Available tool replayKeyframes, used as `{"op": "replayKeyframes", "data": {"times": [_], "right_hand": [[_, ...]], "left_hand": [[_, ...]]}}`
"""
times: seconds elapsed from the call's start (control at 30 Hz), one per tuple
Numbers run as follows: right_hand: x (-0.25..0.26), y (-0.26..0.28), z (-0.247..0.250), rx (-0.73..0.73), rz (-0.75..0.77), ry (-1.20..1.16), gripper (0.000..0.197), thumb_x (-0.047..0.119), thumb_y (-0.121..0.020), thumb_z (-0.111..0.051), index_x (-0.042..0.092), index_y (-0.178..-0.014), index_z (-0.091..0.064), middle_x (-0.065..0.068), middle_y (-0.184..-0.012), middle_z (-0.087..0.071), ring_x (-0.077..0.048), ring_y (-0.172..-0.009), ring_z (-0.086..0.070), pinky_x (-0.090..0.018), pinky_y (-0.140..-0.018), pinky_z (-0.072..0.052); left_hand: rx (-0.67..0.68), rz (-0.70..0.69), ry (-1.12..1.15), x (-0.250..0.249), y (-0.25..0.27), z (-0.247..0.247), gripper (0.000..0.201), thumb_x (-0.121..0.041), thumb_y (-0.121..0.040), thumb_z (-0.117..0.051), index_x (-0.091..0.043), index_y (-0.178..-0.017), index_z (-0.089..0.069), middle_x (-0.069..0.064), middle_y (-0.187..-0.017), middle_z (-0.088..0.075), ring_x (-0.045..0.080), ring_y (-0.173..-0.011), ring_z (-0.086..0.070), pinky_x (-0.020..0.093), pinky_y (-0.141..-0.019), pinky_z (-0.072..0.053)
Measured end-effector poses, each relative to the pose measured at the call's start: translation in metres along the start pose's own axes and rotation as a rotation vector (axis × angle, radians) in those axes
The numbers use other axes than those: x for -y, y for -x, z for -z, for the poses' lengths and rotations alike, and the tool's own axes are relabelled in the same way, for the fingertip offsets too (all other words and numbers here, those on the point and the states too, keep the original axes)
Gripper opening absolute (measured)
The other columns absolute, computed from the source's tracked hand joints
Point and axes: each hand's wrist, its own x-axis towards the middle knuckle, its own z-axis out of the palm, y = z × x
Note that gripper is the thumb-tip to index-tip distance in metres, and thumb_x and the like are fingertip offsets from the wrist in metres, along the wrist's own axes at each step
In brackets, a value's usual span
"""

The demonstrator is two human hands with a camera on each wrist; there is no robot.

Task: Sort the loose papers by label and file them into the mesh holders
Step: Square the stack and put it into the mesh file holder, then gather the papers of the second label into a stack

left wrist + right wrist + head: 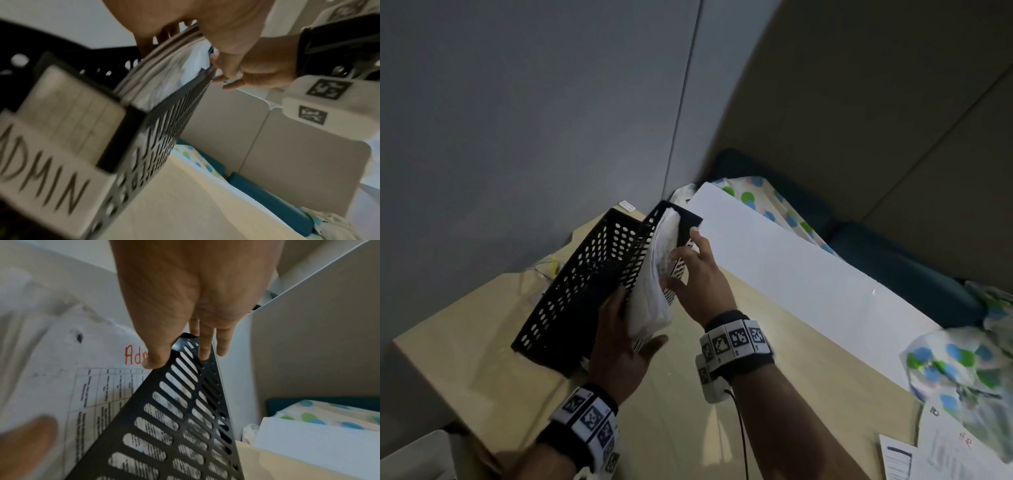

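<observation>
A black mesh holder (690,222) with an "ADMIN" label (51,170) on its front stands tilted on the wooden desk (465,370). A thick stack of white papers (654,284) sits partly inside it. The top sheet (61,369) carries a printed table and red writing starting "Adm". My left hand (619,342) grips the stack, fingers behind it and thumb on the front. My right hand (698,277) pinches the holder's slotted side wall (174,426), thumb inside against the paper and fingers outside.
A second black mesh holder (571,291) stands just left of the first, against the grey wall. A long white board (791,267) lies along the desk's right side. Polka-dot fabric (962,370) and loose papers (935,452) lie at the lower right.
</observation>
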Motion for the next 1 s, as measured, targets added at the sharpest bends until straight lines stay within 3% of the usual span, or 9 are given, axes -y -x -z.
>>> {"op": "replayKeyframes", "data": {"times": [0.1,0.2,0.3,0.37,0.47,0.6,0.7,0.83,1.0], "right_hand": [[-0.004,0.011,0.003,0.063,0.024,-0.040,0.055,0.025,-0.085,-0.069,0.031,-0.133,-0.044,0.006,-0.160,-0.004,-0.019,-0.138,-0.036,-0.033,-0.101,-0.044],[-0.016,0.035,0.008,0.095,0.023,-0.101,0.063,0.029,-0.090,-0.063,0.037,-0.143,-0.030,0.011,-0.159,-0.010,-0.013,-0.141,-0.027,-0.030,-0.105,-0.035],[-0.049,0.075,0.013,0.114,-0.092,-0.093,0.059,0.036,-0.091,-0.059,0.036,-0.143,-0.032,0.010,-0.152,-0.032,-0.011,-0.137,-0.034,-0.030,-0.110,-0.034],[-0.084,0.109,0.017,0.156,-0.237,-0.055,0.052,0.038,-0.091,-0.058,0.032,-0.139,-0.040,0.008,-0.143,-0.046,-0.012,-0.131,-0.042,-0.028,-0.108,-0.036],[-0.144,0.174,0.031,0.166,-0.493,-0.039,0.041,0.036,-0.090,-0.060,0.024,-0.130,-0.054,0.003,-0.134,-0.055,-0.015,-0.125,-0.050,-0.025,-0.103,-0.037],[-0.217,0.290,0.059,0.097,-0.909,-0.018,0.039,0.030,-0.091,-0.061,0.017,-0.127,-0.056,-0.002,-0.134,-0.056,-0.019,-0.124,-0.051,-0.025,-0.103,-0.036],[-0.253,0.382,0.077,0.029,-1.166,0.020,0.042,0.027,-0.090,-0.061,0.017,-0.130,-0.053,-0.005,-0.136,-0.051,-0.022,-0.125,-0.050,-0.029,-0.103,-0.037],[-0.271,0.483,0.077,0.102,-1.315,0.116,0.048,0.028,-0.091,-0.056,0.018,-0.137,-0.045,-0.004,-0.147,-0.040,-0.022,-0.133,-0.040,-0.034,-0.109,-0.035],[-0.261,0.533,0.041,0.318,-1.288,0.031,0.072,0.030,-0.090,-0.057,0.030,-0.150,-0.017,-0.001,-0.161,-0.006,-0.025,-0.147,-0.016,-0.041,-0.118,-0.025]], "left_hand": [[-0.012,-0.206,-0.101,-0.027,-0.001,0.010,0.104,-0.052,-0.059,-0.076,-0.013,-0.140,-0.023,0.009,-0.146,-0.024,0.017,-0.138,-0.023,0.029,-0.112,-0.029],[-0.018,-0.390,-0.113,-0.055,0.003,0.005,0.083,-0.043,-0.071,-0.072,-0.014,-0.136,-0.030,0.013,-0.146,-0.025,0.029,-0.141,-0.025,0.047,-0.109,-0.035],[0.059,-0.520,-0.037,-0.071,0.019,-0.014,0.062,-0.025,-0.077,-0.070,-0.013,-0.130,-0.041,0.010,-0.144,-0.034,0.028,-0.140,-0.030,0.043,-0.111,-0.035],[0.212,-0.479,-0.012,-0.072,0.035,-0.033,0.049,-0.024,-0.081,-0.062,-0.020,-0.127,-0.046,-0.001,-0.143,-0.036,0.017,-0.139,-0.032,0.029,-0.112,-0.032],[0.496,-0.361,0.002,-0.063,0.061,-0.067,0.038,-0.027,-0.085,-0.050,-0.029,-0.123,-0.049,-0.016,-0.137,-0.038,0.004,-0.131,-0.038,0.025,-0.104,-0.038],[0.772,-0.308,-0.001,-0.057,0.103,-0.112,0.030,-0.033,-0.084,-0.041,-0.032,-0.110,-0.057,-0.023,-0.128,-0.041,-0.007,-0.117,-0.044,0.016,-0.091,-0.042],[0.945,-0.293,0.020,-0.061,0.136,-0.141,0.028,-0.033,-0.084,-0.039,-0.031,-0.102,-0.060,-0.022,-0.120,-0.046,-0.009,-0.110,-0.048,0.014,-0.090,-0.042],[1.124,-0.267,0.005,-0.071,0.177,-0.170,0.023,-0.022,-0.085,-0.046,-0.032,-0.097,-0.062,-0.024,-0.110,-0.051,-0.008,-0.103,-0.052,0.003,-0.086,-0.037],[1.264,-0.151,-0.068,-0.087,0.217,-0.200,0.037,-0.010,-0.088,-0.053,-0.047,-0.088,-0.050,-0.021,-0.105,-0.055,-0.004,-0.092,-0.056,0.009,-0.076,-0.041]]}}
